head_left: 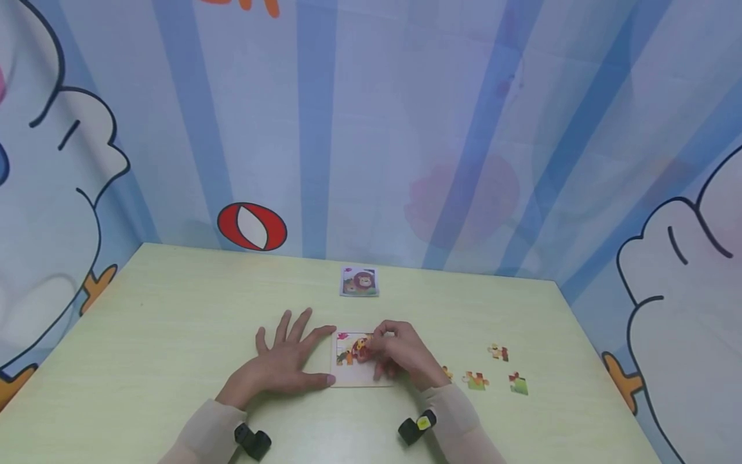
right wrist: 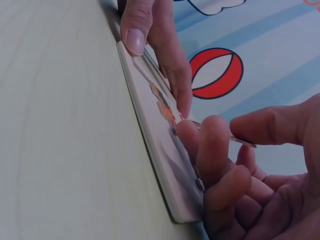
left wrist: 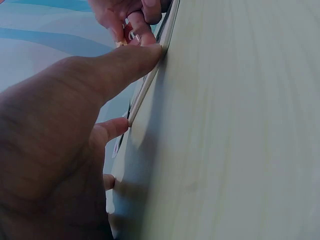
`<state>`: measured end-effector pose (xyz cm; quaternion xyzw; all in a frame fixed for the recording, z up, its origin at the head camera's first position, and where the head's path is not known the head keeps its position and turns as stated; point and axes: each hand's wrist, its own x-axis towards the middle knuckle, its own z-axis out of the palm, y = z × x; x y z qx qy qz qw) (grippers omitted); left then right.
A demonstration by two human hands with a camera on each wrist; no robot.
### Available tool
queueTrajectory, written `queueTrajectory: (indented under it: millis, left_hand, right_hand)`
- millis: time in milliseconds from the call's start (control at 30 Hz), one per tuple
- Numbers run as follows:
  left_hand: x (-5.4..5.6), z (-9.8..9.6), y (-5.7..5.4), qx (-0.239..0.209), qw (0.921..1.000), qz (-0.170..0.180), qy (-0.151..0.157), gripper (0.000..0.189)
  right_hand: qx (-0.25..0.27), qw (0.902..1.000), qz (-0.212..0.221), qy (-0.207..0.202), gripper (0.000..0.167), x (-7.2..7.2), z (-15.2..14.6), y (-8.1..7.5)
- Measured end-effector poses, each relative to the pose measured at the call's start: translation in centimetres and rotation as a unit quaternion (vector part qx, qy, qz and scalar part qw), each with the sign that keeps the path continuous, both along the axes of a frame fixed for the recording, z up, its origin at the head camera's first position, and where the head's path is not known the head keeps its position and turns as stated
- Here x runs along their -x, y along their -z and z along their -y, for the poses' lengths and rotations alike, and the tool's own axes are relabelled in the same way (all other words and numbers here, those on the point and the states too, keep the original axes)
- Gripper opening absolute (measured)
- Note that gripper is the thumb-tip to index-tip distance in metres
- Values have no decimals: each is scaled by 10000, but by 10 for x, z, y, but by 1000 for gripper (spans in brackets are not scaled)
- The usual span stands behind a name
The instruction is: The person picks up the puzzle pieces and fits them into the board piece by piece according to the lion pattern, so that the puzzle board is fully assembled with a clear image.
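White puzzle board (head_left: 362, 379) flat on table (head_left: 174, 322); L hand (head_left: 286, 365) spread wide, thumb & index touching its L edge; R hand (head_left: 404, 351) pinches jigsaw pc (right wrist: 244, 142) over it; loose pcs (head_left: 476, 381) to R.

pale table (head_left: 174, 316) | puzzle board (head_left: 358, 379) near middle | lion card (head_left: 359, 282) behind | loose pieces (head_left: 476, 381) right

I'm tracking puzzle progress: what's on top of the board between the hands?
On the board, picture pieces lie at upper left; the lower left is bare. The right hand, pinching a thin piece, hides part of the right side; what lies there cannot be seen.
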<state>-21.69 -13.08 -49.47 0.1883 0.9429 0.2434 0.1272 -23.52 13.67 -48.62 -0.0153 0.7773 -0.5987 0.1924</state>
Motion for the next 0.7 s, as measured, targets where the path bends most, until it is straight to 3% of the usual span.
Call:
queueTrajectory:
  millis: [167, 367, 533, 700]
  left_hand:
    - [0, 2, 3, -150, 9999, -80, 21, 93]
    - [-2, 0, -3, -35, 10000, 72, -26, 93]
    - [-2, 0, -4, 130, 9998, 106, -54, 93]
    - [-1, 0, -2, -32, 10000, 76, -25, 93]
  right_hand:
    - [142, 9997, -60, 178, 12, 0, 1, 0]
    - [378, 9991, -199, 56, 43, 1, 2, 1]
    - [414, 9989, -217, -14, 27, 1, 3, 2]
    - [329, 9993, -166, 85, 11, 1, 4, 2]
